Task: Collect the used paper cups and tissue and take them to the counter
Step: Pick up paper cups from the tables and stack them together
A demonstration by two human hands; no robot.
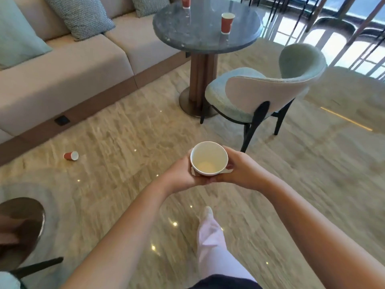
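Head cam: left hand (183, 174) and right hand (239, 170) wrap one paper cup (209, 158) (tissue (193, 171) tucked under), so mid-collection I'd guess, and the tipped floor cup (71, 156) next needs a free hand.

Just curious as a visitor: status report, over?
Left grip and right grip hold paper cup, tissue under it. Floor cup lying by sofa; two cups on round table.

Your left hand (179, 174) and right hand (242, 170) cover most of the cup (209, 158) wall; the tissue (193, 171) beneath shows only corners. The far cup (186, 2) on the surface (187, 32) is cut by the top edge.
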